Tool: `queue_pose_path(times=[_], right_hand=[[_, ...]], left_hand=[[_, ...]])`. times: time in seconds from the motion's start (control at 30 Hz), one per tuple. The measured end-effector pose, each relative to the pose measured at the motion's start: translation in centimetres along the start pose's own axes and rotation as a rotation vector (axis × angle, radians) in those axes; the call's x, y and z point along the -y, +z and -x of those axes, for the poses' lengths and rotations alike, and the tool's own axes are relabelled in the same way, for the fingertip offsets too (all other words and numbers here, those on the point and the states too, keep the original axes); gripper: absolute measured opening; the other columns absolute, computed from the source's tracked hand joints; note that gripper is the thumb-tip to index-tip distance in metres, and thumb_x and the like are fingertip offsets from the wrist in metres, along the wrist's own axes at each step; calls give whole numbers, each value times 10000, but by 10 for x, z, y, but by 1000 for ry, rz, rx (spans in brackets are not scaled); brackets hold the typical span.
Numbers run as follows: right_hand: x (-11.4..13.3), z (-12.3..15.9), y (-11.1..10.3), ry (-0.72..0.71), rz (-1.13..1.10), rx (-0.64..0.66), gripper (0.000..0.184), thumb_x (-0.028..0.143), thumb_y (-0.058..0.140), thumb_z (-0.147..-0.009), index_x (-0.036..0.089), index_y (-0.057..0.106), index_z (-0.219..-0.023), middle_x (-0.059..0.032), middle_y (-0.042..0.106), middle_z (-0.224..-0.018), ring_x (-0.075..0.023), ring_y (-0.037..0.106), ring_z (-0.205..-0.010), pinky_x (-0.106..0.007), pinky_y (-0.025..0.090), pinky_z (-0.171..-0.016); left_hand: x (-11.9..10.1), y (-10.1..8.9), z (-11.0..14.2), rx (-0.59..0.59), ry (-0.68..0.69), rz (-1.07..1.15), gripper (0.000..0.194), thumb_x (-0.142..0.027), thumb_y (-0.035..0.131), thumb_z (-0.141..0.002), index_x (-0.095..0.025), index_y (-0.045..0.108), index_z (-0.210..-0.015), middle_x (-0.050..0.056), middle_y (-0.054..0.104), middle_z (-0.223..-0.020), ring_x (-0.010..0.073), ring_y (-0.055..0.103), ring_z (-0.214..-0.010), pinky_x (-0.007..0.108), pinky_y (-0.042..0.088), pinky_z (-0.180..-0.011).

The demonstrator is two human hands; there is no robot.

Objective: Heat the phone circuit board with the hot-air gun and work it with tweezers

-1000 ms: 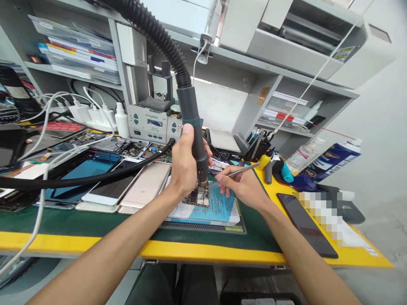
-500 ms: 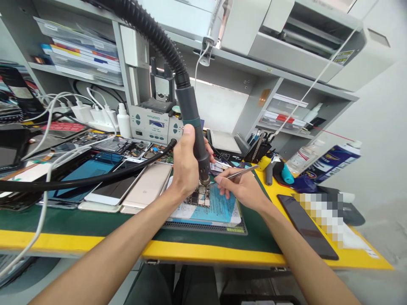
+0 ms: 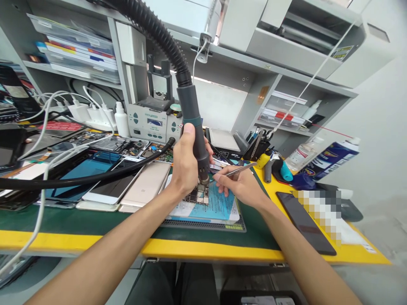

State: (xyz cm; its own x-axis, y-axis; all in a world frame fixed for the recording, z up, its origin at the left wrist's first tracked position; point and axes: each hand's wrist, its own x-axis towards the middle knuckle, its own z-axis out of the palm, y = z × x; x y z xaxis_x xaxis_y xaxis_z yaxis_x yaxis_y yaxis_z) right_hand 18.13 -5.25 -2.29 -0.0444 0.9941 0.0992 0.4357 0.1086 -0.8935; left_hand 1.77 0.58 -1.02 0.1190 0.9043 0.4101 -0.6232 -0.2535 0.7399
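The hot-air gun [image 3: 193, 127] is gripped in the left hand [image 3: 186, 163], fingers clenched around its dark handle, and is held nearly upright with its metal nozzle just above the circuit board [image 3: 199, 195]. The board lies on a blue sheet [image 3: 219, 206], which is spread on the grey mat [image 3: 203, 224] at the front of the green worktop [image 3: 95, 222]. The tweezers [image 3: 237, 170] are pinched in the right hand [image 3: 240, 184], just right of the board, with their tips pointed left toward the nozzle. Compared with the earlier pictures, very little is changed: the gun is kept over the same spot on the board, the tweezers are held at much the same slant, and only a slight shift of the whole view is seen. Left of the board, a gold phone [image 3: 144, 186] and a white phone [image 3: 110, 190] are laid side by side. Behind the board stands the grey control box [image 3: 152, 123], from which a black hose [image 3: 79, 180] is led across the phones. Right of the board, a black phone [image 3: 305, 222] lies on the yellow edge.
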Motion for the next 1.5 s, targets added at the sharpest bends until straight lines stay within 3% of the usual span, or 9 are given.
queue_pose_path(times=[0.4,0.8,0.93,1.2,1.5], right_hand=[[-1,1,-2,-14,0,6,289,440,789,-876,172,704,-806,-44,703,-639,-160,609,-498,-274,496,-483],[2,0,-1,-8,5,1,278,426,778,-876,170,698,-800,-37,691,-631,-152,602,-496,-271,497,-482],[1,0,-1,-17,-1,6,313,461,785,-874,171,697,-798,-39,693,-624,-157,608,-495,-275,500,-486],[6,0,1,-47,-23,-38,408,552,807,-858,166,707,-771,-41,693,-607,-157,611,-471,-272,476,-461],[8,2,5,-14,-24,-26,488,634,830,-813,157,729,-809,-48,711,-646,-141,587,-482,-271,494,-461]], left_hand=[[2,-1,-1,-9,11,-50,615,-746,416,-992,-220,649,-774,42,643,-676,176,635,-554,299,467,-464],[-5,-3,-7,-67,103,-7,578,-674,392,-1026,-222,628,-755,43,615,-649,183,610,-523,348,548,-506],[-6,-3,-9,-108,120,-8,587,-697,382,-1019,-228,611,-750,39,599,-641,174,594,-502,345,546,-499],[0,-5,-7,-62,82,-12,609,-722,393,-1013,-219,650,-784,41,615,-654,190,655,-569,339,598,-556],[-1,-5,-7,-60,65,-45,606,-704,385,-1024,-216,628,-760,39,629,-656,182,647,-535,321,564,-516]])
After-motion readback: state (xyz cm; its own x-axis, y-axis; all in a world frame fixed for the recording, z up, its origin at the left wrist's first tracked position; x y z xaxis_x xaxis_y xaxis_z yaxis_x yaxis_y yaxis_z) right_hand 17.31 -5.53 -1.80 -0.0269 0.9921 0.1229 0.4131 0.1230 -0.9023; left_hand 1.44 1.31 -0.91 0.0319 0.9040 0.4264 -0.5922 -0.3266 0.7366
